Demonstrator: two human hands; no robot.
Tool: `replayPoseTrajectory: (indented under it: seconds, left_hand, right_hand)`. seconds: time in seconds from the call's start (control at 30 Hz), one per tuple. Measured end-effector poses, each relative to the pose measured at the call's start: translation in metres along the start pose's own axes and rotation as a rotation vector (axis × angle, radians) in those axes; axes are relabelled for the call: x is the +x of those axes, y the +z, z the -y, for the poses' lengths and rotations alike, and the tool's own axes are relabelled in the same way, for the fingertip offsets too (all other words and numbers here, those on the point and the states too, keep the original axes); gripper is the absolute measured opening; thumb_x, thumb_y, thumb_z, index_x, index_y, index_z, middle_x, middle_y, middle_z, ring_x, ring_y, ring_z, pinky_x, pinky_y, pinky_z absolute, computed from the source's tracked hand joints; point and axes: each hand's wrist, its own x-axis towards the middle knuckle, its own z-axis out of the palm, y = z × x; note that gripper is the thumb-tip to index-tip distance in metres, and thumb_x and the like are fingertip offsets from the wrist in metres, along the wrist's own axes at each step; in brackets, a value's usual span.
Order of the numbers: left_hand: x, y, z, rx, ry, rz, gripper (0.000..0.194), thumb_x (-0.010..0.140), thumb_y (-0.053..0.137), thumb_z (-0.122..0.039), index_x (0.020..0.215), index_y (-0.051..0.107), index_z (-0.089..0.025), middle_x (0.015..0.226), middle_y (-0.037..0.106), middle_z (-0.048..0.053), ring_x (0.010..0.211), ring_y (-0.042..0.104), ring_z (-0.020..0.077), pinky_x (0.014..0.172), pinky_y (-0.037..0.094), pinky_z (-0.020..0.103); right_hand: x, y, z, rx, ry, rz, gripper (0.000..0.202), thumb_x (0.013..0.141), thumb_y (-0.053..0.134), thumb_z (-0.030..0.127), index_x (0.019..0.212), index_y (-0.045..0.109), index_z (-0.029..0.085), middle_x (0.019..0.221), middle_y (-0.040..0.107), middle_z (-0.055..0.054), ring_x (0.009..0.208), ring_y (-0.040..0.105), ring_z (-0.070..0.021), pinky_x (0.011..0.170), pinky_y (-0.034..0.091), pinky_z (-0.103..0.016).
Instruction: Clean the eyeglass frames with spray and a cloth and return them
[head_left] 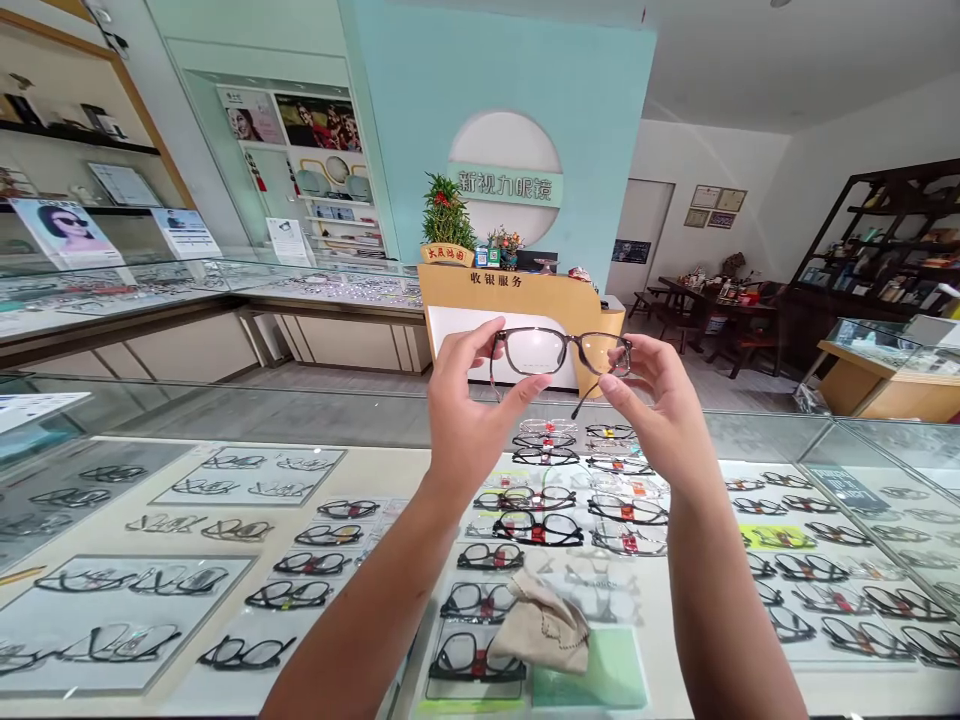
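Black glasses between left hand and right hand

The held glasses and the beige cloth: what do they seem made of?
Glasses: probably smooth plastic, as the dark rims look slightly shiny; clear lenses, plastic or glass, I cannot tell. Beige cloth: soft, matte fabric, perhaps microfibre, judging by its limp folds and lack of shine.

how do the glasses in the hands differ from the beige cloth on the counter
The held glasses are raised between the left hand and right hand, while the beige cloth lies on the glass counter. The held glasses are dark-rimmed with see-through lenses; the beige cloth is opaque. The held glasses are unfolded; the beige cloth is bunched up.
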Motion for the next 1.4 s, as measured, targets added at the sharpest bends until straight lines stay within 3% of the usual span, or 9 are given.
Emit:
replayPoseTrajectory:
  seconds: [0.1, 0.3, 0.83, 1.4]
  left_hand:
    - [-0.002, 0.002, 0.001, -0.025, -0.016, -0.022, 0.072, 0.083, 0.097, -0.058, 0.145, 0.071, -0.031, 0.128, 0.076, 0.008, 0.119, 0.072, 0.0270, 0.105, 0.057, 0.046]
    - [-0.005, 0.005, 0.002, -0.057, -0.052, -0.027, 0.064, 0.085, 0.096, -0.054, 0.138, 0.072, -0.029, 0.131, 0.077, 0.009, 0.122, 0.073, 0.0270, 0.108, 0.058, 0.047]
    - [-0.005, 0.007, 0.005, -0.005, -0.067, 0.034, 0.062, 0.092, 0.088, -0.059, 0.146, 0.070, -0.034, 0.138, 0.069, 0.010, 0.129, 0.068, 0.0299, 0.107, 0.058, 0.048]
    - [-0.007, 0.011, 0.011, -0.045, -0.091, 0.007, 0.063, 0.088, 0.092, -0.054, 0.143, 0.069, -0.033, 0.138, 0.070, 0.010, 0.128, 0.070, 0.0288, 0.108, 0.060, 0.048]
  right_hand:
    - [-0.001, 0.000, 0.003, 0.001, 0.007, -0.007, 0.055, 0.095, 0.085, 0.051, 0.140, 0.058, 0.034, 0.140, 0.075, -0.010, 0.131, 0.073, -0.0321, 0.116, 0.057, -0.061]
    - [-0.002, 0.000, 0.007, -0.003, 0.017, -0.050, 0.055, 0.093, 0.087, 0.051, 0.135, 0.058, 0.032, 0.140, 0.074, -0.012, 0.130, 0.073, -0.0323, 0.115, 0.058, -0.061]
    - [-0.004, -0.002, 0.015, -0.123, -0.016, -0.107, 0.054, 0.094, 0.085, 0.052, 0.136, 0.058, 0.033, 0.141, 0.075, -0.012, 0.137, 0.070, -0.0345, 0.108, 0.060, -0.060]
    - [-0.004, -0.005, 0.017, -0.139, -0.013, -0.068, 0.050, 0.095, 0.083, 0.049, 0.137, 0.062, 0.032, 0.145, 0.075, -0.012, 0.137, 0.071, -0.0339, 0.107, 0.062, -0.059]
